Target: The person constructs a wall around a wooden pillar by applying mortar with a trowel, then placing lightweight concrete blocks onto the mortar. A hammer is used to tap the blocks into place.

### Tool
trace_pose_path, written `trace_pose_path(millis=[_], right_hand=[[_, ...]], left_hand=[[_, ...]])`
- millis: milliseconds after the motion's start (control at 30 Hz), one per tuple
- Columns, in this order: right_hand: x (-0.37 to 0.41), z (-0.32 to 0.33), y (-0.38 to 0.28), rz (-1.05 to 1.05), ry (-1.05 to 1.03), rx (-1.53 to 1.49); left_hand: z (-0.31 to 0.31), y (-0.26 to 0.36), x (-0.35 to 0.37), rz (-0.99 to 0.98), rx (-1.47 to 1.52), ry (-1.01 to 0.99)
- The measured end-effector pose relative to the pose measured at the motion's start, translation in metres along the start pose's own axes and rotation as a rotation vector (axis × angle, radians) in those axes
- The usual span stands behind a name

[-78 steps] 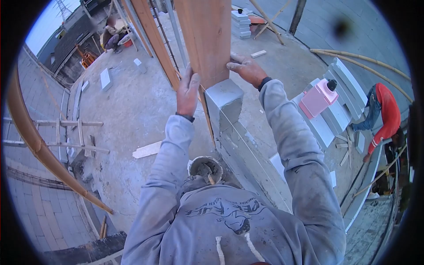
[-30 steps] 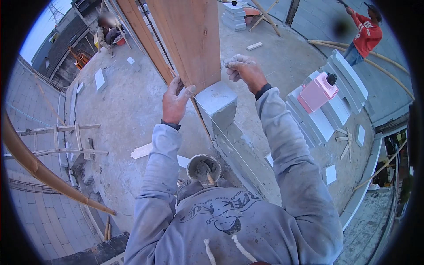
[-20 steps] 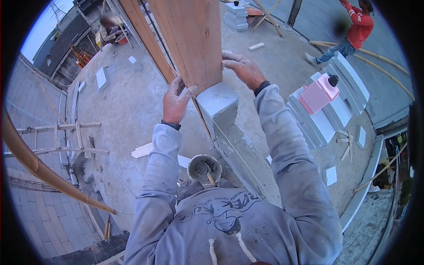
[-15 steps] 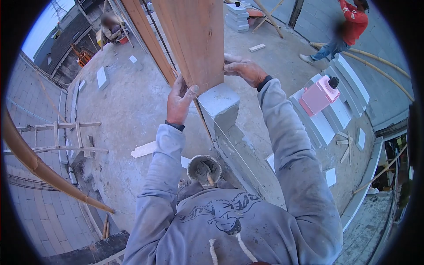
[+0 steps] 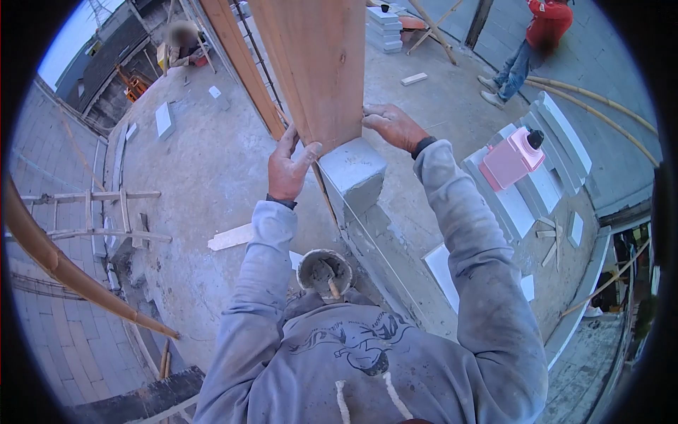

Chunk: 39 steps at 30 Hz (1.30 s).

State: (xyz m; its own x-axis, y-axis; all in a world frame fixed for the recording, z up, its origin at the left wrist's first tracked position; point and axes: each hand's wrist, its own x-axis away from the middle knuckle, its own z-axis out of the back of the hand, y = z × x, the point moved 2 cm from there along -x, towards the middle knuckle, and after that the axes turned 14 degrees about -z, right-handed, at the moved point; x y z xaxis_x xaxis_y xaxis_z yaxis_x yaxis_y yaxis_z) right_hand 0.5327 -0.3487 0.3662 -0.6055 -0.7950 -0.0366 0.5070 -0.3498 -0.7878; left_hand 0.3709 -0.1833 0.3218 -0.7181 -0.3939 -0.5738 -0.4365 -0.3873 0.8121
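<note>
A wide wooden board (image 5: 321, 71) stands upright at the top centre, its lower end at a light grey block (image 5: 359, 166) on a low wall. My left hand (image 5: 287, 169) grips the board's lower left edge, thumb across the front and fingers at the side. On the opposite edge, my right hand (image 5: 395, 128) presses with its fingertips; some of its fingers are hidden behind the board. From the block a thin string (image 5: 385, 251) runs along the wall toward me. Below, close to my body, a bucket (image 5: 304, 272) contains grey mortar and a trowel (image 5: 333, 286).
Right of me a pink jug (image 5: 510, 161) with a black cap stands on white blocks (image 5: 508, 212). A person in red (image 5: 547, 32) is at the upper right, another person (image 5: 185, 49) sits far left. A bamboo pole (image 5: 85, 272) and a wooden ladder (image 5: 88, 212) are at left.
The person in red has shifted left and stands more upright. My right hand has slid slightly down the board's edge. My view has moved a little; the left hand keeps its place on the board.
</note>
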Motion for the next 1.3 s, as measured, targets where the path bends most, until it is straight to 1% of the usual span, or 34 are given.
trace_pose_path(millis=[67,167,300,333,400,433,467,500,533,567,633,667,767,833,867,933,967,1033,1167,1233,1267,1300], right_hand=[[0.001,0.0,-0.002,0.005,0.004,0.024],[0.001,0.002,-0.003,-0.036,-0.059,0.102],[0.0,-0.006,0.006,0.024,0.001,0.088],[-0.001,-0.007,0.007,0.026,0.027,0.096],[0.001,-0.01,0.006,0.016,0.023,0.063],[0.001,-0.008,0.005,0.0,0.023,0.032],[0.003,-0.008,0.003,0.005,0.024,0.041],[0.005,-0.008,0.0,-0.073,0.046,0.001],[0.007,-0.007,-0.002,-0.154,0.068,-0.042],[0.009,-0.006,-0.004,-0.157,0.07,-0.039],[0.016,-0.005,-0.002,-0.323,0.035,-0.364],[0.015,-0.005,0.004,-0.327,0.04,-0.368],[0.012,-0.002,0.015,-0.295,0.039,-0.321],[0.023,0.0,0.0,-0.315,0.116,-0.301],[0.025,0.001,-0.002,-0.32,0.117,-0.303],[0.026,0.003,-0.005,-0.32,0.167,-0.145],[0.026,0.001,-0.006,-0.321,0.167,-0.146],[0.028,-0.003,-0.008,-0.238,0.254,0.008],[0.031,-0.005,-0.022,-0.318,0.218,0.09],[0.034,-0.004,-0.032,-0.497,0.141,-0.141],[0.033,-0.001,-0.031,-0.497,0.139,-0.139],[0.031,0.003,-0.028,-0.506,0.106,-0.297]], left_hand=[[-0.001,0.005,0.001,0.023,0.018,0.004],[-0.002,0.008,0.002,0.045,0.074,0.006],[-0.003,0.011,0.003,0.072,0.179,0.006],[-0.003,0.012,0.003,0.066,0.175,0.013],[-0.004,0.014,0.003,0.031,0.258,0.016],[-0.002,0.01,0.002,0.023,0.262,0.024],[0.002,0.003,0.001,0.04,0.226,-0.018],[0.005,0.007,-0.001,0.058,0.189,-0.062],[0.007,0.011,-0.003,0.054,0.194,-0.06],[0.009,0.014,-0.004,0.068,0.179,-0.087],[0.009,0.02,-0.002,0.087,0.168,-0.12],[0.009,0.02,-0.002,0.087,0.151,-0.112],[0.009,0.018,-0.004,0.074,0.102,-0.12],[0.008,0.02,-0.004,0.07,0.07,-0.126],[0.008,0.021,-0.005,0.077,0.057,-0.127],[0.008,0.022,-0.006,0.08,0.044,-0.129],[0.007,0.02,-0.005,0.074,0.045,-0.112],[0.005,0.021,-0.002,0.071,0.048,-0.101],[0.003,0.02,-0.004,0.068,0.058,-0.062],[0.003,0.019,-0.002,0.071,0.06,-0.056],[0.003,0.019,-0.003,0.067,0.065,-0.063],[0.003,0.02,-0.003,0.064,0.07,-0.069]])
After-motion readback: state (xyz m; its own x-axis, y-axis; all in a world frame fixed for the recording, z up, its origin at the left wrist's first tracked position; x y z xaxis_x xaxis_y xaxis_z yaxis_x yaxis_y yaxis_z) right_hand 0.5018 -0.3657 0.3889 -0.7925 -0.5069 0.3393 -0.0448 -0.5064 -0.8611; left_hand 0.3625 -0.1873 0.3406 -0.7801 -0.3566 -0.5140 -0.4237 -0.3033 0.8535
